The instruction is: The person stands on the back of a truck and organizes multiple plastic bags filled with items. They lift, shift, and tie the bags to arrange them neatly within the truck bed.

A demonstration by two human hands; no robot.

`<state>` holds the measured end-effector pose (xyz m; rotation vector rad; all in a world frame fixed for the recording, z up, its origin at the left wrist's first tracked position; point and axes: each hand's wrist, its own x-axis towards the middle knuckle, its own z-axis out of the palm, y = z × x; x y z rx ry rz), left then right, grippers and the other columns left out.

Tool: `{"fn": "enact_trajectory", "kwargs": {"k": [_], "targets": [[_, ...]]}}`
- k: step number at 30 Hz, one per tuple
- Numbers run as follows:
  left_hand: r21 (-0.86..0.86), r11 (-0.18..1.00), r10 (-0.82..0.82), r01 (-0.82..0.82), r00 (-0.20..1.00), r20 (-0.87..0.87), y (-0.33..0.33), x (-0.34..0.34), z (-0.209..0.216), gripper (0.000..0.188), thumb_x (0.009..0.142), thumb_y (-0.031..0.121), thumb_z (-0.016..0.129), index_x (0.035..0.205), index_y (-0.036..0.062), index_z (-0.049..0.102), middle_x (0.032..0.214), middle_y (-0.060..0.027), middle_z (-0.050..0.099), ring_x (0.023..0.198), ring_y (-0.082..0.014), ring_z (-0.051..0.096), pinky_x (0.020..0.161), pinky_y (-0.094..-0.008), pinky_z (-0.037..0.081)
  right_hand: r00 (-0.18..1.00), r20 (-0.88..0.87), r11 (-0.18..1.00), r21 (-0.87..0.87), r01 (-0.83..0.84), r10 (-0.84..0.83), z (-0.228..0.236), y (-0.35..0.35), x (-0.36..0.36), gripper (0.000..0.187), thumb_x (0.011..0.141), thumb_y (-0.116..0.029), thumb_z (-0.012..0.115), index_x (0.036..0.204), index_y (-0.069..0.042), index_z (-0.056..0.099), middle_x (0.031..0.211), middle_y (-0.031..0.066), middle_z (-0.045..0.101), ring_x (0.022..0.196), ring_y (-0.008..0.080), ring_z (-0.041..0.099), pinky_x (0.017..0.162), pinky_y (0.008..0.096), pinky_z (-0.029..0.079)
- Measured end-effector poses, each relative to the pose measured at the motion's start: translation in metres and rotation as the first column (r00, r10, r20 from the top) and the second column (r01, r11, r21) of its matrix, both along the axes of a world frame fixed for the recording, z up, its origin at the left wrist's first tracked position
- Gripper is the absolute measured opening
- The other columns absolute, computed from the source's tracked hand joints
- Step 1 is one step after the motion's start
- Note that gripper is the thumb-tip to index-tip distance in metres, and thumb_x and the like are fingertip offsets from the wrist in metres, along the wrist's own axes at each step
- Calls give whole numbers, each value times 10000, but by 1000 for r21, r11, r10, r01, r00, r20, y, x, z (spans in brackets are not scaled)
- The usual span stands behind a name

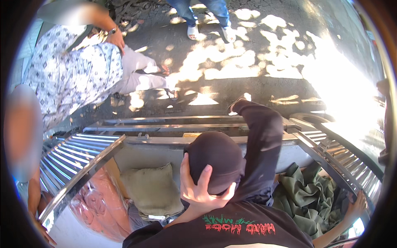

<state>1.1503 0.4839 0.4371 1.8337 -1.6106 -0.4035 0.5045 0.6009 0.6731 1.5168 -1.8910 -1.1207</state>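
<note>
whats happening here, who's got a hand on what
The left hand lies open on the black cap of a person in a dark shirt just in front, whose sleeved arm reaches up past the metal frame. The right hand rests on the slatted side rail. Below lie a tan sack, green cloth and a pink bag.

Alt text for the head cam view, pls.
The left hand lies spread on the dark cap of a person in a black shirt leaning into a metal-railed cart; the right hand touches its railing. A tan sack and green cloth lie inside.
</note>
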Motion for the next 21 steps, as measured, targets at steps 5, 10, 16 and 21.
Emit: {"fn": "enact_trajectory", "kwargs": {"k": [5,10,16,21], "targets": [[149,989,11,-22,997,76,-31,-13,5,900,623,418,869,1426,163,554,1430,-376,495,1168,-536,617,874,-539,578,999,25,998,-36,42,-41,-7,8,7,559,833,-119,727,1375,-74,598,1425,77,610,1355,284,533,1177,454,372],[233,971,-81,50,989,127,-74,-29,10,953,634,435,867,1479,181,506,1487,-306,472,1245,-502,575,967,-543,536,995,87,993,-98,63,-54,-18,20,9,681,733,-32,723,1397,-51,574,1466,80,578,1388,296,500,1205,488,344],[317,946,-126,62,975,184,-105,-56,7,963,643,431,861,1501,200,489,1485,-253,482,1264,-460,576,968,-532,545,995,40,989,-112,93,-89,-33,27,15,558,833,-40,608,1391,-57,590,1482,59,573,1397,277,509,1195,469,377],[358,930,-152,88,976,154,-136,-73,-5,1009,683,424,869,1563,276,398,1458,-212,505,1294,-467,546,978,-557,528,999,3,985,-164,-51,52,-31,1,38,478,860,-95,626,1337,-60,633,1470,58,570,1355,289,532,1167,482,412]]}}
